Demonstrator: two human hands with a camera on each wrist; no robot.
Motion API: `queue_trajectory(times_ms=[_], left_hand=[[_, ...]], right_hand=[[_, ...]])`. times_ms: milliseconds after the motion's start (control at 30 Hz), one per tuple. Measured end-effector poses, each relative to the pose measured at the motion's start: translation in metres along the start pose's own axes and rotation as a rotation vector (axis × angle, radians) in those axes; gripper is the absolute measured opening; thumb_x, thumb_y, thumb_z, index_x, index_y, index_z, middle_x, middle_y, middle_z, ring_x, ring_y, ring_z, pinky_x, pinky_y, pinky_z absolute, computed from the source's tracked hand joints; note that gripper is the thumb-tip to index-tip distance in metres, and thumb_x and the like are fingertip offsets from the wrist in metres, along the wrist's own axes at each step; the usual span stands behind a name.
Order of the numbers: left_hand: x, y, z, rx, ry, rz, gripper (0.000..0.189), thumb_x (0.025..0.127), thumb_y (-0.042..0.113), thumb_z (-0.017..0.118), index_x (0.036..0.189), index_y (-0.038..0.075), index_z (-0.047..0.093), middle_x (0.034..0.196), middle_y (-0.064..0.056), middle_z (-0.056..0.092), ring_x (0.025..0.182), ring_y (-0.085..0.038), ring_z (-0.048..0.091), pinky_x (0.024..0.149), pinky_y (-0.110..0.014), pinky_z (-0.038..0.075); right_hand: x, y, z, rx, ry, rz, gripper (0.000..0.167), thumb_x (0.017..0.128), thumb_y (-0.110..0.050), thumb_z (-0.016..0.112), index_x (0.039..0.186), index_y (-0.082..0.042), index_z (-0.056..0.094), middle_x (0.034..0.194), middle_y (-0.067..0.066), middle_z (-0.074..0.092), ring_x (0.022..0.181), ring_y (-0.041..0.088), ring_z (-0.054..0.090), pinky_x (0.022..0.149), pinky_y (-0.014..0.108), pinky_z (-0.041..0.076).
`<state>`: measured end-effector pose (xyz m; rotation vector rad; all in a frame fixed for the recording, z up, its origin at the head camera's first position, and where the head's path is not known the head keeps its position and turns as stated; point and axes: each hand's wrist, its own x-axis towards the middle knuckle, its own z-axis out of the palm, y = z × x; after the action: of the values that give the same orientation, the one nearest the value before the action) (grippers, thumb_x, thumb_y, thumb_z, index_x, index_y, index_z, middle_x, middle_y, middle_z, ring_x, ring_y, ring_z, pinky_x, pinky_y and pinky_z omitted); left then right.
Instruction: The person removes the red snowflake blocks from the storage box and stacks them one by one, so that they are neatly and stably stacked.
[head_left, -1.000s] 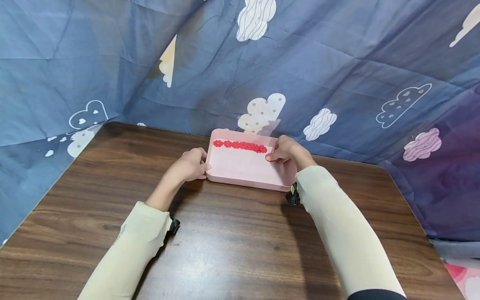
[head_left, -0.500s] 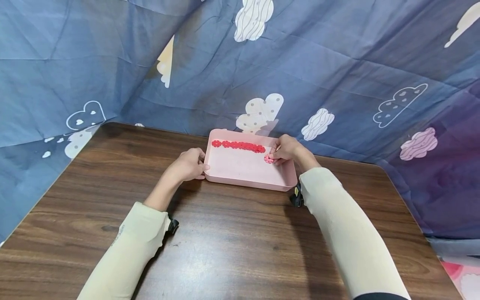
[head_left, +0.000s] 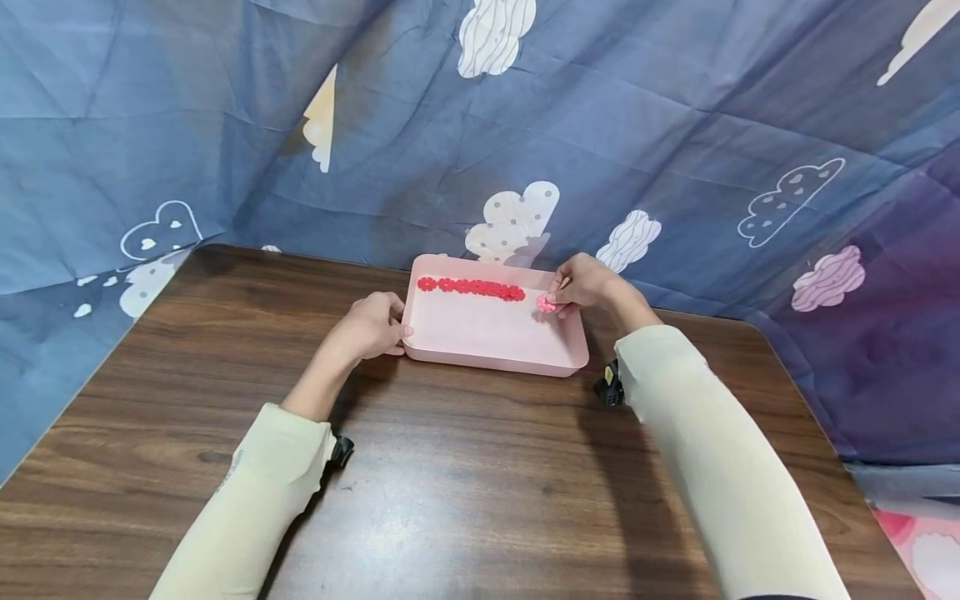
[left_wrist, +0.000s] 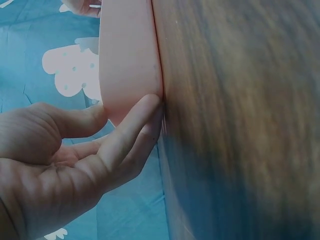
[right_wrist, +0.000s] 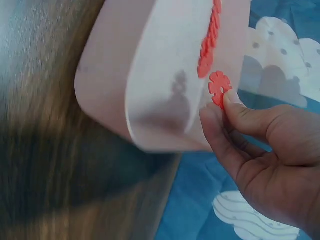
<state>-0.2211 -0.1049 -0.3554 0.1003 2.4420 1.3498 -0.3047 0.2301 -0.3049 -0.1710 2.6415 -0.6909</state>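
A shallow pink tray [head_left: 480, 329] lies on the wooden table. Along its far side runs an overlapping row of red flower-shaped plastic discs [head_left: 472, 287], the leftmost one set slightly apart. My left hand [head_left: 371, 324] holds the tray's left end, the thumb at the rim and the fingers against the outer wall near the base, as the left wrist view shows. Above the tray's right part, my right hand [head_left: 588, 282] pinches one flower-shaped disc [right_wrist: 218, 84] between thumb and index finger. That disc is tilted up, clear of the tray floor, its shadow falling below it.
The brown table [head_left: 465, 467] extends toward me and to both sides. Right behind the tray hangs a blue cloth [head_left: 405, 150] printed with clouds. A small black device [head_left: 610, 385] sits at the right cuff, and another black device [head_left: 342, 451] at the left.
My right hand has lifted the flower-shaped disc off the tray floor and moved it right, away from the row's end. My left hand keeps its hold on the tray. The view has shifted slightly.
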Motion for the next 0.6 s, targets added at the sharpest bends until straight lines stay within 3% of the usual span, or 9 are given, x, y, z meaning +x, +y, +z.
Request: queue_trajectory(times_ms=[233,367,600], left_hand=[[-0.001,0.001,-0.001,-0.004,-0.012,0.004,0.032,0.105,-0.003,0.059,0.135,-0.015,0.054,0.110,-0.028,0.068,0.091,-0.025,0.074,0.087,-0.035,0.071],[-0.002,0.002,-0.001,-0.003,-0.011,0.004,0.031,0.106,-0.003,0.059,0.134,-0.015,0.055,0.111,-0.028,0.068,0.092,-0.026,0.074,0.087,-0.034,0.071],[-0.005,0.004,-0.002,-0.010,-0.016,0.002,0.034,0.105,-0.004,0.059,0.136,-0.016,0.054,0.107,-0.025,0.066,0.090,-0.022,0.071,0.086,-0.032,0.071]], right_hand=[[-0.017,0.013,-0.020,0.095,0.005,0.022,0.016,0.102,0.000,0.069,0.108,0.013,0.063,0.076,0.008,0.076,0.064,0.010,0.074,0.066,0.027,0.070],[-0.026,0.033,-0.032,0.215,0.000,0.047,0.015,0.103,0.005,0.065,0.110,0.017,0.058,0.077,0.004,0.072,0.066,0.010,0.073,0.067,0.026,0.070],[-0.043,0.067,-0.046,0.279,-0.022,0.136,0.012,0.103,0.011,0.059,0.112,0.020,0.056,0.080,0.007,0.068,0.070,0.012,0.073,0.073,0.029,0.072]])
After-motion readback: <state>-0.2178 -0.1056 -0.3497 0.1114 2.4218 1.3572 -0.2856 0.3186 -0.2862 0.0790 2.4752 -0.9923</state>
